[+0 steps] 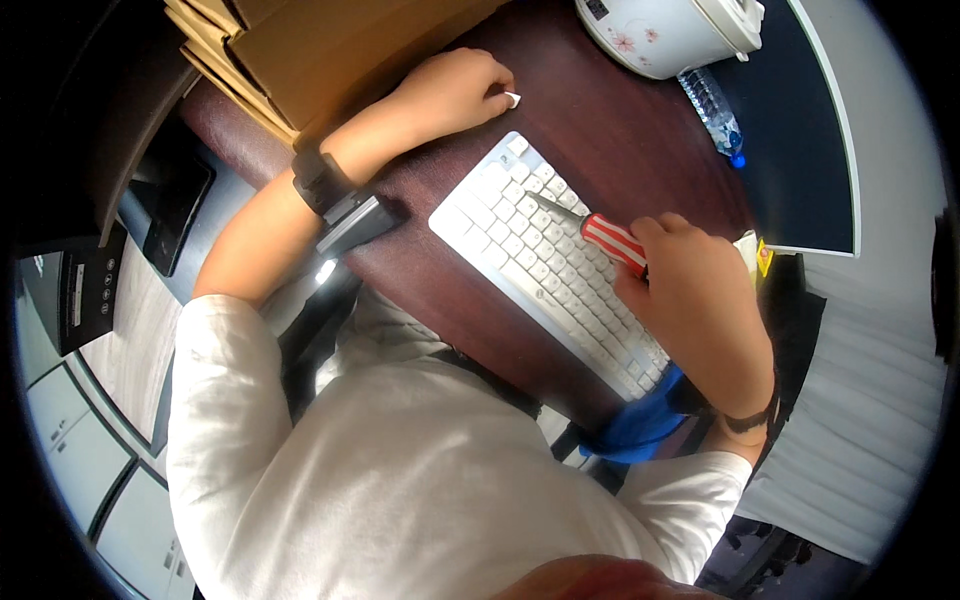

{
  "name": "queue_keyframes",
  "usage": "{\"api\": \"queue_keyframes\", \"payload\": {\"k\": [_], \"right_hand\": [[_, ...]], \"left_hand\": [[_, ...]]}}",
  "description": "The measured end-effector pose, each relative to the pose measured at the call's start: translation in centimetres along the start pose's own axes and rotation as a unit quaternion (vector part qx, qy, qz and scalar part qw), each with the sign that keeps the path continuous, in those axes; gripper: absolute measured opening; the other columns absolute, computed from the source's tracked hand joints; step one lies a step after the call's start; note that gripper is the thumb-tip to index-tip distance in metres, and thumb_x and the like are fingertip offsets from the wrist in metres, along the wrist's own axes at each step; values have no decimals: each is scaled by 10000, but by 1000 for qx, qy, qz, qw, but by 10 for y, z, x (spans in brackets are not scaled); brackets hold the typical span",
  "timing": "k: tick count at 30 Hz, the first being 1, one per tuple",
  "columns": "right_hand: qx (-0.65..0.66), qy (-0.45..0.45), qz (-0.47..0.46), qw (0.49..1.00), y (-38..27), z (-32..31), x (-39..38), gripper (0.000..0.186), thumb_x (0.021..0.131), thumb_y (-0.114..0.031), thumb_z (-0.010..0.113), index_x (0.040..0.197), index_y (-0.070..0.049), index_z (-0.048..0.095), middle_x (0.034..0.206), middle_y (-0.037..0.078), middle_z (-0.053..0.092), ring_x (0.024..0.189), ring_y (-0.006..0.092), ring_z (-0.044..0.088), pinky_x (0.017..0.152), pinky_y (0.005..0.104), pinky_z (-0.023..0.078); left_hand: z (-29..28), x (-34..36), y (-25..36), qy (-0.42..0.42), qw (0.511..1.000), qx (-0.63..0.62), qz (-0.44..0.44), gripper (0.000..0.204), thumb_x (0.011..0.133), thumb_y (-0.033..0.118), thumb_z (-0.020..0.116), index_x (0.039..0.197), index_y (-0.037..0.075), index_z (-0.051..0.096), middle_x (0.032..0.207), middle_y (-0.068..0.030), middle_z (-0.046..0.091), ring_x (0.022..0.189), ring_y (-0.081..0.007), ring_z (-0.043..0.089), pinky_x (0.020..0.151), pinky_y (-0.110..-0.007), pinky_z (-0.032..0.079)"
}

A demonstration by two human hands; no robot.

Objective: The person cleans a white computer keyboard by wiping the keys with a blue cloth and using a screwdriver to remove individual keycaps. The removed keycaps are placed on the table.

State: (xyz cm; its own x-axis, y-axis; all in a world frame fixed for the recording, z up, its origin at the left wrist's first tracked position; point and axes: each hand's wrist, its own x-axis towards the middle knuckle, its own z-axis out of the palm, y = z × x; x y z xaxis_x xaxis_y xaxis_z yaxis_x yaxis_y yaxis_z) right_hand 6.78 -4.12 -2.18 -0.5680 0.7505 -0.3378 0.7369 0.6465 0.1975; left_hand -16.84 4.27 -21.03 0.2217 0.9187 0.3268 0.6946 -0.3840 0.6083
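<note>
A white keyboard (545,265) lies slanted on the dark red-brown table. My right hand (690,280) is closed around the red-and-white handle of a screwdriver (612,240). Its metal shaft points up and left, and the tip is over the keys in the keyboard's upper part; whether it touches them I cannot tell. Beyond the keyboard's top corner, my left hand (465,92) rests on the table with its fingers curled. Between thumb and fingers it pinches a small white piece (513,100), perhaps a keycap, mostly covered by the fingers.
Brown cardboard boxes (320,55) stand at the far left beside my left forearm. A white rice cooker (660,35) with a flower print is at the far right, and a clear plastic bottle (712,112) with a blue cap lies next to it. Something blue (640,425) hangs by the keyboard's near end.
</note>
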Motion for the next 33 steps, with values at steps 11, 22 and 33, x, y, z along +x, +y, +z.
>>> {"api": "queue_keyframes", "payload": {"k": [11,22,33], "right_hand": [[64,-5,43,997,12,12,-6,276,852,-223,658,1049,-30,672,929,141,669,802,309,679,722,392,538],[62,59,10,996,26,31,-27,224,903,-241,627,961,-26,649,858,108,642,703,249,672,629,354,537],[101,97,-2,990,20,37,-19,199,889,-207,638,921,-11,644,830,129,646,668,262,680,610,365,549]], "left_hand": [[3,3,-3,7,999,39,-5,229,914,209,615,1040,42,709,964,-152,687,916,-320,655,809,-403,517],[4,7,-4,4,998,-41,-39,181,822,189,710,947,61,688,760,-95,660,710,-233,640,653,-362,495],[4,23,3,-76,993,-82,-38,201,828,176,729,1014,101,723,749,-68,667,697,-188,629,668,-326,489]]}}
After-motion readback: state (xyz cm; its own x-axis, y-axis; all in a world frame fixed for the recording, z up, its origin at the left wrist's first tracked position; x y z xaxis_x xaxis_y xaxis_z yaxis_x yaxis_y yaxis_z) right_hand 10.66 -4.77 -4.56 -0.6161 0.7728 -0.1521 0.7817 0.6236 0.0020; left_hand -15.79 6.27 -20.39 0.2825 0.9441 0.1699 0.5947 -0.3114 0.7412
